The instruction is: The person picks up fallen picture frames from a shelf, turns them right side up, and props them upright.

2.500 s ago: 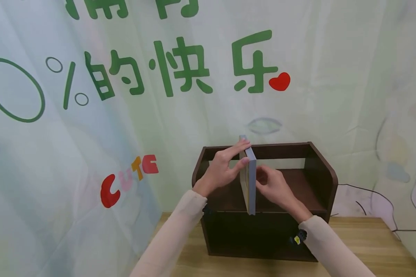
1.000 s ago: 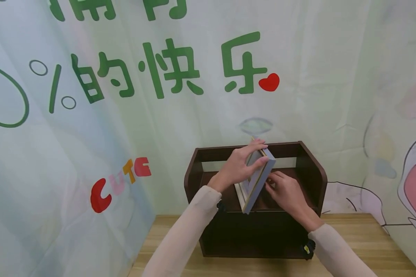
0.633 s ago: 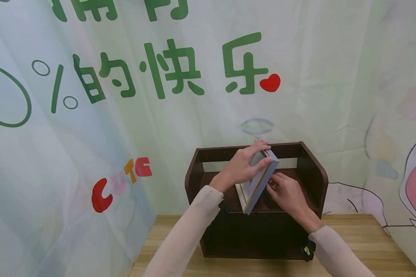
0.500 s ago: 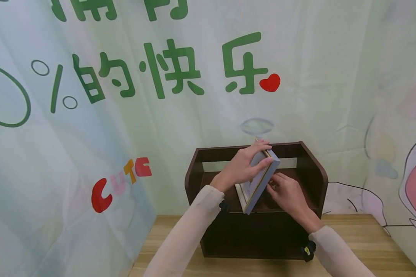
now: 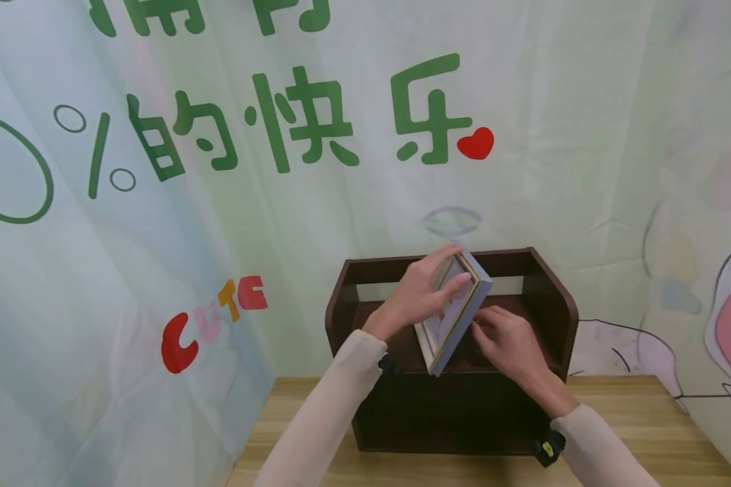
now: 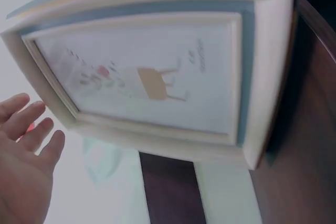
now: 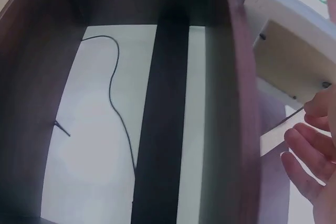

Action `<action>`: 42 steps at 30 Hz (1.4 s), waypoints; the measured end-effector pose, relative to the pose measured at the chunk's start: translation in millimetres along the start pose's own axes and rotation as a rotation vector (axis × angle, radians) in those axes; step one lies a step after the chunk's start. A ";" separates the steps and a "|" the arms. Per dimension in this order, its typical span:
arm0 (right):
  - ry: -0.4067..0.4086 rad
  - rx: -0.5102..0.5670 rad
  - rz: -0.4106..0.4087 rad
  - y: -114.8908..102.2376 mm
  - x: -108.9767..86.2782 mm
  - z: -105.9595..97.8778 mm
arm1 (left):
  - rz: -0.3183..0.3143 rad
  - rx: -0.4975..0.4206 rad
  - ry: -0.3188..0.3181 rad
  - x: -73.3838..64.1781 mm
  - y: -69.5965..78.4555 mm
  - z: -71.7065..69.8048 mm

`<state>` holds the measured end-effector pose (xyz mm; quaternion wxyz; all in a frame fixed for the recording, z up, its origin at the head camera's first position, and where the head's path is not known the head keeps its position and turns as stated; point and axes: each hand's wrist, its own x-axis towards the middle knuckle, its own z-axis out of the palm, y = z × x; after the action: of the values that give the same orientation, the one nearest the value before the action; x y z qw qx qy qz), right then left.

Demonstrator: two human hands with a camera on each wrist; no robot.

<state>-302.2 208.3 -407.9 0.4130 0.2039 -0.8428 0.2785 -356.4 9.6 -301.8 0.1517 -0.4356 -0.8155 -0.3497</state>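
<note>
A picture frame (image 5: pixel 447 318) with a blue-grey edge leans back on the upper shelf of a dark brown rack (image 5: pixel 557 304). Its front, in the left wrist view, has a cream border and an animal drawing (image 6: pixel 152 82). My left hand (image 5: pixel 411 297) is at its upper left, thumb across its front in the head view; the fingers (image 6: pixel 34 132) are loosely spread beside the border. Behind the picture frame, my right hand (image 5: pixel 508 341) has curled fingers. The right wrist view has them pinching by a thin strip (image 7: pixel 278 132) below the beige backing board (image 7: pixel 294 61).
The rack stands on a wood-grain table (image 5: pixel 633 419) against a printed curtain (image 5: pixel 317 223) with green characters. Its side panels and back rail (image 5: pixel 499 260) rise around the upper shelf. A dark lower compartment (image 5: pixel 451 412) lies below.
The picture frame has gone from upright, edge toward me, to tilted back with its front turned left. Lately my left thumb and fingers have loosened from its upper edge. My right hand stays behind it.
</note>
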 end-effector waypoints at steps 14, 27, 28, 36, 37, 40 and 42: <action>0.110 0.173 0.147 -36.5 -6.6 -22.9 | -0.195 -0.207 0.158 -6.8 -37.6 -0.5; 0.046 0.290 0.373 -64.1 -19.4 -6.9 | -0.294 -0.275 0.133 -4.6 -70.2 20.3; 0.040 0.293 0.383 -65.1 -19.8 -5.2 | -0.295 -0.279 0.124 -5.5 -72.1 21.7; 0.031 0.297 0.421 -69.2 -20.1 1.8 | -0.334 -0.315 0.096 -7.2 -75.0 27.1; 0.035 0.291 0.424 -69.4 -19.9 2.1 | -0.341 -0.317 0.094 -6.8 -74.9 27.3; 0.043 0.273 0.428 -69.5 -19.3 2.6 | -0.364 -0.312 0.089 -6.2 -74.2 27.8; 0.043 0.270 0.427 -69.5 -18.8 2.6 | -0.372 -0.313 0.092 -5.6 -73.9 28.0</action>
<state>-253.1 155.9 -403.6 0.3319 0.0686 -0.8129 0.4736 -411.8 -1.9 -357.1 0.0523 -0.2800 -0.8098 -0.5129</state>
